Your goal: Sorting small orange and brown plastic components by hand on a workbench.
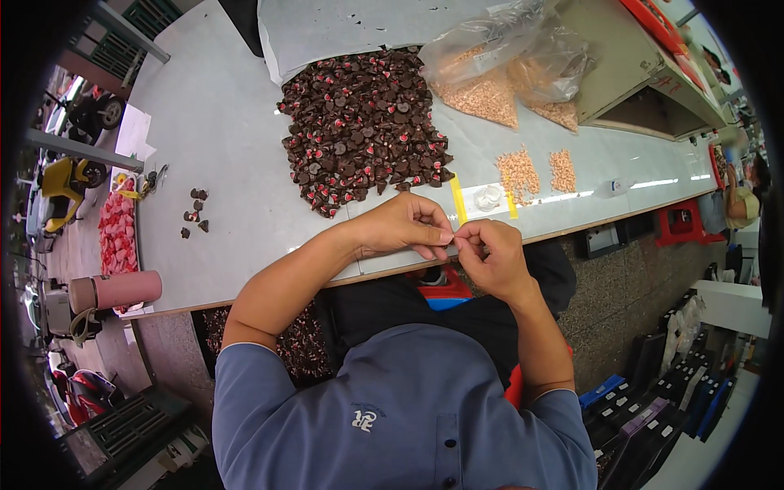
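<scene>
My left hand (402, 226) and my right hand (495, 255) meet at the table's front edge, fingertips pinched together. Whatever lies between them is too small to make out. Just beyond my left hand spreads a large pile of small dark-brown pieces (359, 122), some showing red and white parts. A small white lump or dish (487, 197) rests past my right hand, between strips of yellow tape (458, 201). Two little heaps of beige pieces (518, 174) lie farther right. More beige bits fill clear plastic bags (482, 96) behind them.
Several loose dark pieces (194, 215) lie at the left of the grey table (220, 122). A pink tumbler (126, 290) lies near its left corner, by a tray of red pieces (118, 233). A beige metal box (653, 82) stands at the right back; dark boxes (653, 408) fill the lower right.
</scene>
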Motion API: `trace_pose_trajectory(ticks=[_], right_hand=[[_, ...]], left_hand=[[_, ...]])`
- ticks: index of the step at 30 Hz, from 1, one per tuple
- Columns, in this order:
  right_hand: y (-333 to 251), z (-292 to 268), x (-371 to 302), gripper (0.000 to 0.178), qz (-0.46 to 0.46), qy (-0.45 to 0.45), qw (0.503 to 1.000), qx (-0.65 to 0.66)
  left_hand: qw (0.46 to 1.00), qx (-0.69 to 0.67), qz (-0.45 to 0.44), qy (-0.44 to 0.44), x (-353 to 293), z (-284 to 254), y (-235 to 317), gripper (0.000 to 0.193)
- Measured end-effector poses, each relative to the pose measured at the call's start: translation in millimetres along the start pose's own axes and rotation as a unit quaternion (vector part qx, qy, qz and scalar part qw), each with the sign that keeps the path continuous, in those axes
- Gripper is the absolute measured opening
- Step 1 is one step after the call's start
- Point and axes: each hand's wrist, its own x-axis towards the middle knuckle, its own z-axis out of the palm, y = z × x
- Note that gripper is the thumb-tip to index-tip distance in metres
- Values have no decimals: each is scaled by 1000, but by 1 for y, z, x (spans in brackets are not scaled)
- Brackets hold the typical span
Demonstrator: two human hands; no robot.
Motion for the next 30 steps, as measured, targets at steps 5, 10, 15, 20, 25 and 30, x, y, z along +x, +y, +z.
trace_pose_trajectory(ticks=[5, 10, 15, 20, 25, 30], right_hand=[[-2, -10, 5, 11, -37, -5, 999, -38], [-6, -48, 25, 12, -67, -5, 989, -134], [-1, -70, 45, 12, -89, -73, 942, -314], [1, -68, 52, 10, -79, -127, 916, -372], [0, -66, 55, 9, -79, -152, 894, -414], [-6, -65, 53, 11, -100, -109, 918, -367]], left_hand=[[1000, -4, 1, 2, 3, 0, -2, 22], [1000, -2, 20, 18, 3, -2, -3, 25], [999, 12, 46, 15, 3, -6, -4, 27], [999, -17, 45, 18, 3, -7, -3, 26], [998, -33, 43, 22, 2, -6, -3, 23], [998, -47, 38, 19, 4, -8, -4, 26]])
